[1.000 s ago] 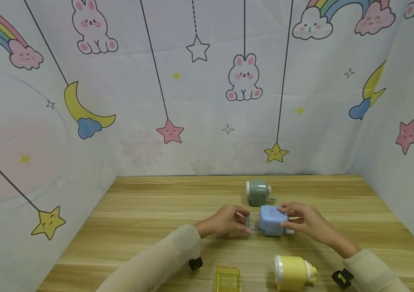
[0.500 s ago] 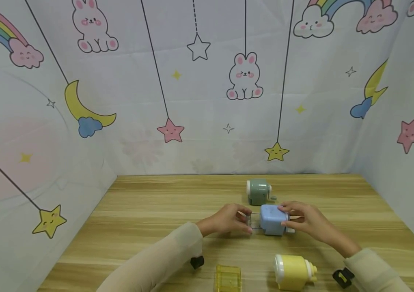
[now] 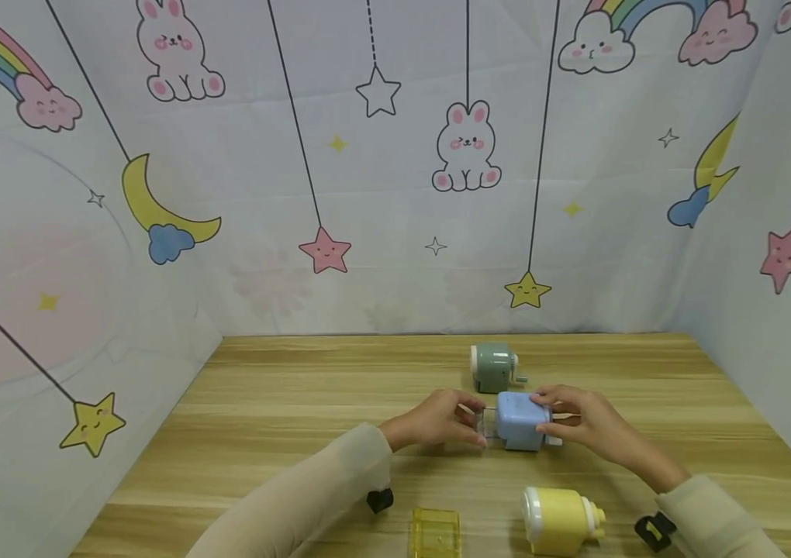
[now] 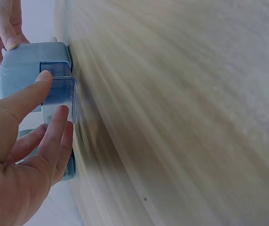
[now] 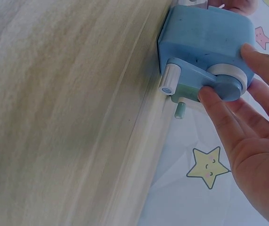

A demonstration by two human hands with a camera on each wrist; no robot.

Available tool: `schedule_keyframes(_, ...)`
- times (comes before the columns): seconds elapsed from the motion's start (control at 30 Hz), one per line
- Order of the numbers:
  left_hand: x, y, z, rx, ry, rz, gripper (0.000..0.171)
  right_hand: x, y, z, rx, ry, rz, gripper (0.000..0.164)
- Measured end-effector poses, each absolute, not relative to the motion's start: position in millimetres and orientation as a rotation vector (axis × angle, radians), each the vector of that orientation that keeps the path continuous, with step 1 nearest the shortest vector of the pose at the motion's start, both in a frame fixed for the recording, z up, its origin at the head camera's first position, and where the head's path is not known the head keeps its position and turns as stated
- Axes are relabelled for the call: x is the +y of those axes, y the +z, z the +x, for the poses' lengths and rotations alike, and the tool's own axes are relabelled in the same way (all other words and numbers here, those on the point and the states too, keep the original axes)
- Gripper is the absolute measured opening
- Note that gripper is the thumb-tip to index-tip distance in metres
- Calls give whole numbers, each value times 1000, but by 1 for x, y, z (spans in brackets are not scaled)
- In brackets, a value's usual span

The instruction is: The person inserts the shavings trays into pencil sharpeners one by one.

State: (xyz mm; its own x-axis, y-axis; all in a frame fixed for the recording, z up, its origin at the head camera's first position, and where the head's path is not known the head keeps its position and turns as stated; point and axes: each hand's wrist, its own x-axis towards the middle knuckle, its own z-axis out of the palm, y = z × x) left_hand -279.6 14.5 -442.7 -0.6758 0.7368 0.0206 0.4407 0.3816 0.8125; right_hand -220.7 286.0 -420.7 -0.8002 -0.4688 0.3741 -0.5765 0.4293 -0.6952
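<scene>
A blue crank pencil sharpener [image 3: 521, 418] stands on the wooden table. From its left end sticks out a clear shavings drawer [image 4: 59, 96], only partly inside the body. My left hand [image 3: 440, 418] pinches this drawer between thumb and fingers at its sides. On the crank end, my right hand [image 3: 594, 426] grips the sharpener, with thumb and fingertips around the body and the crank hub. The white-handled crank [image 5: 191, 70] hangs toward the table in the right wrist view.
Just behind stands a dark green crank sharpener [image 3: 493, 368]. Nearer the front are a yellow sharpener [image 3: 557, 521] and a clear yellow drawer [image 3: 436, 535]. A white cloth wall with printed stars and rabbits [image 3: 467, 147] borders the table [image 3: 298, 372].
My left hand has moved a little to the right, pushing the clear drawer farther into the blue sharpener. My right hand and the sharpener body have stayed put.
</scene>
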Motion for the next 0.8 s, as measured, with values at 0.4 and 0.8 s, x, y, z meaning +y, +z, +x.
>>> schedule_keyframes(0.4,21,-442,-280,2322,1166,1030,57,278,-403,-210,-2561,1338,931,32)
schedule_keyframes(0.8,22,-442,-280,2304,1183,1016,56,272,-394,-204,-2576,1307,893,35)
